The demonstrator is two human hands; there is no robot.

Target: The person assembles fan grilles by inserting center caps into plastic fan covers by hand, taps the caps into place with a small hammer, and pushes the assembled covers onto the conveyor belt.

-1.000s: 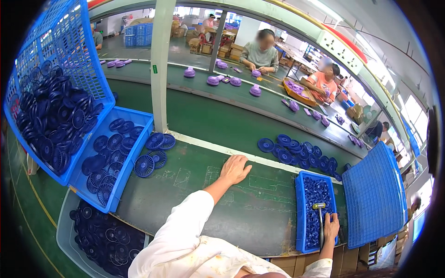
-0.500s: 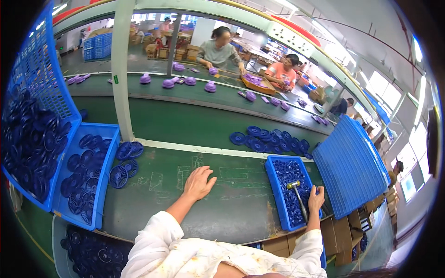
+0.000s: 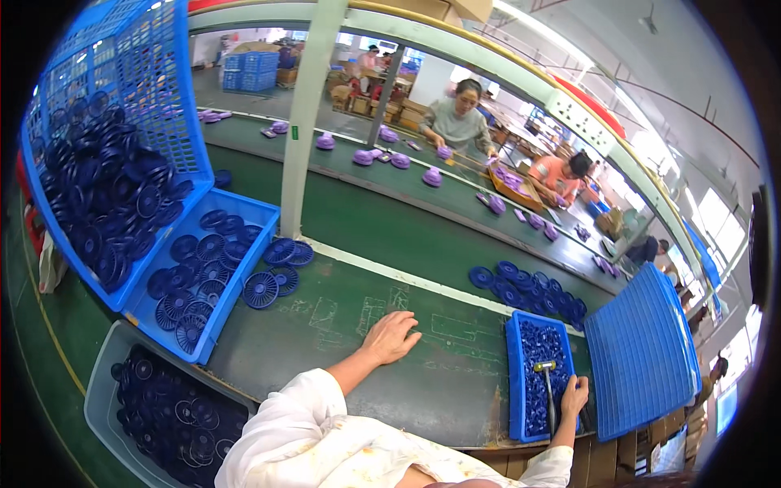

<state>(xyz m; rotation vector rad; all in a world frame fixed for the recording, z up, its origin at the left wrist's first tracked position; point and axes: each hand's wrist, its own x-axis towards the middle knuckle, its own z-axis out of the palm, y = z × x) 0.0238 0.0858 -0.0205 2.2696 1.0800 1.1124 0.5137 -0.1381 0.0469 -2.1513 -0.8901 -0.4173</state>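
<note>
My left hand (image 3: pixel 392 337) lies palm down on the dark green bench top (image 3: pixel 350 398), fingers stretched out, with nothing in it. At the right, my right hand (image 3: pixel 575 397) is at the right rim of a shallow blue tray (image 3: pixel 515 382), fingers bent round the edge. Small blue plastic parts (image 3: pixel 537 337) fill this tray. On top of them lies a small hammer (image 3: pixel 551 394) with a yellowish head and dark handle, just left of my right hand and apart from its fingers.
Round dark-blue slotted discs (image 3: pixel 260 290) lie at the bench's left, beside a blue bin (image 3: pixel 272 220) and a tilted crate (image 3: pixel 199 138) of them. More discs (image 3: pixel 529 289) lie beyond the pale ledge. An upright post (image 3: pixel 305 122) stands ahead; co-workers handle purple parts beyond.
The view has swung left, so everything appears farther right. Both hands keep nearly the same places on the bench and tray. The co-worker in orange has lowered their head.
</note>
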